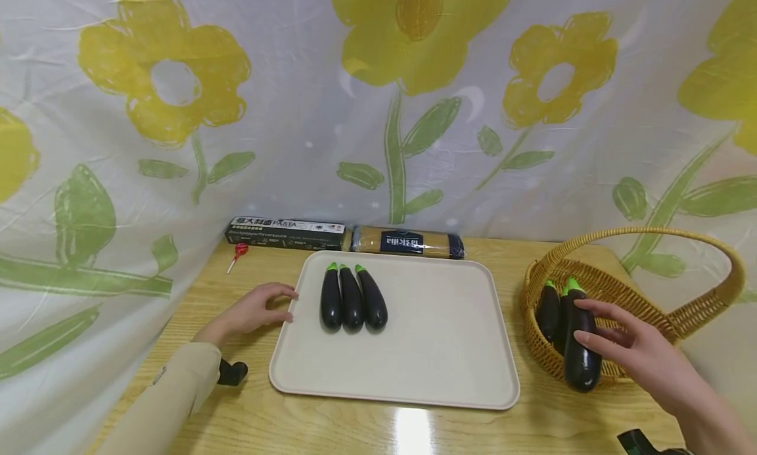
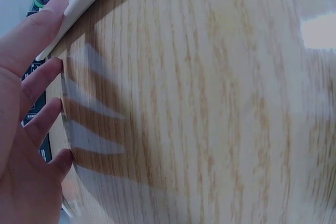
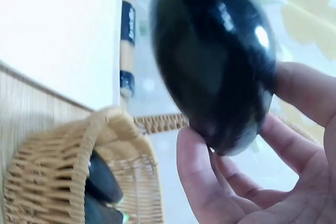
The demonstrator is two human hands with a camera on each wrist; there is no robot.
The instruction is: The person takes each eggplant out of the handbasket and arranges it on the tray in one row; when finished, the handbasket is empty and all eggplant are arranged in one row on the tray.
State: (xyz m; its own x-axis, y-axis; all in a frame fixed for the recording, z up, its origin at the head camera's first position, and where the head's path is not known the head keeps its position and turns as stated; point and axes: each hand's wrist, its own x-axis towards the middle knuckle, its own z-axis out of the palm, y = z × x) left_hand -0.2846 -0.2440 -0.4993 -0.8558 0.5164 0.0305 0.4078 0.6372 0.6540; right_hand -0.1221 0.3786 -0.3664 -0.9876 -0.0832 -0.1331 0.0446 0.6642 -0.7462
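My right hand [image 1: 644, 350] grips a dark eggplant [image 1: 582, 350] with a green tip, holding it over the near side of a wicker basket [image 1: 535, 343]. In the right wrist view, the thumb and fingers hold this eggplant [image 3: 212, 61] up above the basket. More eggplants [image 1: 549, 313] lie inside the basket, partly hidden by the held one. My left hand [image 1: 251, 310] is at the left edge of a white tray [image 1: 437, 350]; in the left wrist view its thumb touches the rim and the other fingers are spread. Three eggplants [image 1: 352, 300] lie side by side on the tray's left part.
Behind the tray lie a dark pasta box [image 1: 286, 235] and a pack of spaghetti [image 1: 408, 242]. A red lollipop [image 1: 239, 251] is on the wooden table [image 1: 331, 422] at the back left. The basket's tall handle [image 1: 644, 231] arches up at the right. A flowered curtain [image 1: 284, 113] hangs behind.
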